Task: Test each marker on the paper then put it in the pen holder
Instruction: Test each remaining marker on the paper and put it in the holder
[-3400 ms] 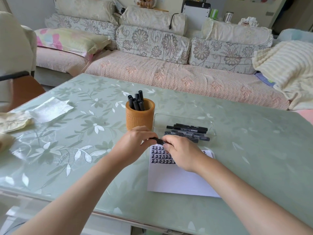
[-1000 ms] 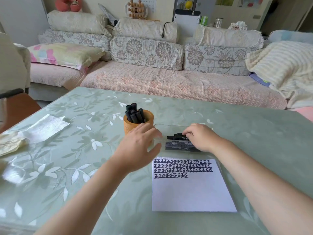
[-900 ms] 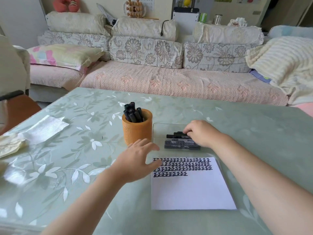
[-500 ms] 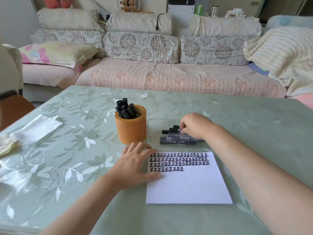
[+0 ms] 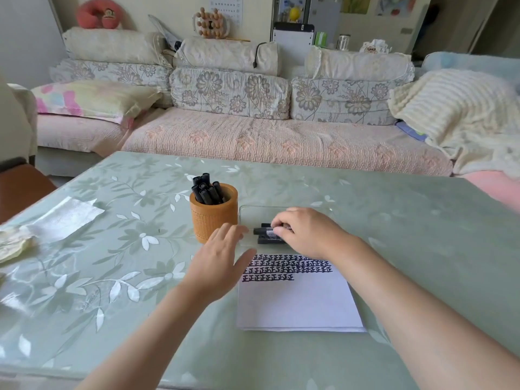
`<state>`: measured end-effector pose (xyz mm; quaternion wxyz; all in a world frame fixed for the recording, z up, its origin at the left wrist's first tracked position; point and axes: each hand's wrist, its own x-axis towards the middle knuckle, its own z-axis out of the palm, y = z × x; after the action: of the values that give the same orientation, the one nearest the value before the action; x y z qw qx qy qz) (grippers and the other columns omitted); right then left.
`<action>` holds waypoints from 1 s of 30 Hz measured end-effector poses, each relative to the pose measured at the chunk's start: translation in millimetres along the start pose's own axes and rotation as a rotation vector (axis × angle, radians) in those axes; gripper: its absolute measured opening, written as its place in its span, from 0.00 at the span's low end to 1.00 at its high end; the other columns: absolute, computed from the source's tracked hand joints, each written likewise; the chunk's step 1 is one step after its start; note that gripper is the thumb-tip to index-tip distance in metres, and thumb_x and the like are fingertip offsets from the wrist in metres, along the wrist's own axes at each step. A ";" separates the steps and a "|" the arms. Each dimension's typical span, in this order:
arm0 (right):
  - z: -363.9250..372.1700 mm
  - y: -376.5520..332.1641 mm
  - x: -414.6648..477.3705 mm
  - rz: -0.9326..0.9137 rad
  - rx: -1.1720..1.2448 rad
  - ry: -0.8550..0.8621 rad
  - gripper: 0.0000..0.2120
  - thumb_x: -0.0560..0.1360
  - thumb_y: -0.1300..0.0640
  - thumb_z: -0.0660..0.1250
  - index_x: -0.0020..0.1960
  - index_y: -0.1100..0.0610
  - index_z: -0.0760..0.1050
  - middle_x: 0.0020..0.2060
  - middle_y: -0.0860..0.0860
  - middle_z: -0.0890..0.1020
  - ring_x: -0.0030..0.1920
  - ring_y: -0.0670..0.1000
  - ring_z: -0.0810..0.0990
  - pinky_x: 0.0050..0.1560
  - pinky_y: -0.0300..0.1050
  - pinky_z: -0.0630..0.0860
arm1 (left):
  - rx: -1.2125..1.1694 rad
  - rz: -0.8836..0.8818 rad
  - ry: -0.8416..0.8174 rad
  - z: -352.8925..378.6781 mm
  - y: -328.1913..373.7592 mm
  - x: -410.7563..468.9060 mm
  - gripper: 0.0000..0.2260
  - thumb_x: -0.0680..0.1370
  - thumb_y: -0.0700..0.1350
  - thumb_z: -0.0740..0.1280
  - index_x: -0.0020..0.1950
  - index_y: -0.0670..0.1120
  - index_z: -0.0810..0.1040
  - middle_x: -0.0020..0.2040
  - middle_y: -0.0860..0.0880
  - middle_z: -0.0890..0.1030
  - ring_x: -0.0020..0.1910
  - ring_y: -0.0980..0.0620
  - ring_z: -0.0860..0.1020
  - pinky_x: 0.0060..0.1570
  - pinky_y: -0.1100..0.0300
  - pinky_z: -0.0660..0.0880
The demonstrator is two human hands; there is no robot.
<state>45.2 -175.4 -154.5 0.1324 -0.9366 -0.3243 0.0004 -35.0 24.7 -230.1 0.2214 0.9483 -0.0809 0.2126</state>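
Note:
An orange pen holder [image 5: 213,218] stands mid-table with several black markers [image 5: 206,188] upright in it. To its right a clear shallow tray [image 5: 247,212] holds more black markers [image 5: 270,240]. My right hand [image 5: 304,232] is over the tray and pinches one black marker [image 5: 263,230] by its body, its cap end pointing left. My left hand [image 5: 222,263] hovers with straight fingers between the holder and the white paper [image 5: 295,305], which carries rows of black test marks [image 5: 287,267] along its top.
A crumpled white tissue [image 5: 64,218] and a cloth [image 5: 14,243] lie at the table's left. The green floral table [image 5: 112,263] ends near the sofa [image 5: 281,142] behind. A brown chair [image 5: 19,187] stands at far left.
My right hand has closed its fingers round one marker in the tray and drawn it slightly left. My left hand has lifted off the paper's left edge and now hovers toward the tray.

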 end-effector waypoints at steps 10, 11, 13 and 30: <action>12.6 -13.0 -40.6 0.049 0.342 0.050 0.14 0.71 0.60 0.68 0.48 0.41 0.73 0.44 0.42 0.78 0.47 0.43 0.77 0.48 0.41 0.75 | 0.010 0.139 0.107 -12.1 28.2 -5.9 0.09 0.78 0.46 0.67 0.57 0.51 0.78 0.47 0.55 0.77 0.48 0.52 0.75 0.40 0.58 0.74; 14.1 -11.8 -43.4 0.067 0.373 0.070 0.13 0.70 0.59 0.70 0.45 0.41 0.73 0.44 0.42 0.79 0.47 0.44 0.78 0.49 0.42 0.76 | 0.010 0.139 0.113 -12.8 29.3 -7.4 0.08 0.78 0.47 0.66 0.56 0.51 0.79 0.46 0.55 0.77 0.47 0.52 0.75 0.39 0.58 0.74; 18.0 -8.8 -49.1 0.110 0.444 0.104 0.11 0.68 0.57 0.73 0.43 0.43 0.75 0.42 0.44 0.80 0.45 0.44 0.79 0.48 0.43 0.77 | 0.007 0.143 0.119 -14.7 31.3 -11.0 0.06 0.78 0.48 0.66 0.55 0.52 0.79 0.45 0.57 0.76 0.45 0.55 0.73 0.37 0.59 0.73; 37.5 -9.9 -58.1 0.290 0.935 0.246 0.07 0.82 0.55 0.59 0.48 0.52 0.73 0.34 0.47 0.80 0.35 0.52 0.77 0.39 0.50 0.73 | -0.043 0.131 0.028 -8.5 45.5 -18.1 0.15 0.79 0.58 0.55 0.50 0.52 0.78 0.43 0.57 0.76 0.43 0.56 0.75 0.37 0.61 0.72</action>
<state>-9.9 -193.9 -193.2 0.5734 -0.8058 -0.1379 0.0536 -65.7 -10.8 -213.6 0.2283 0.9330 -0.1443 0.2380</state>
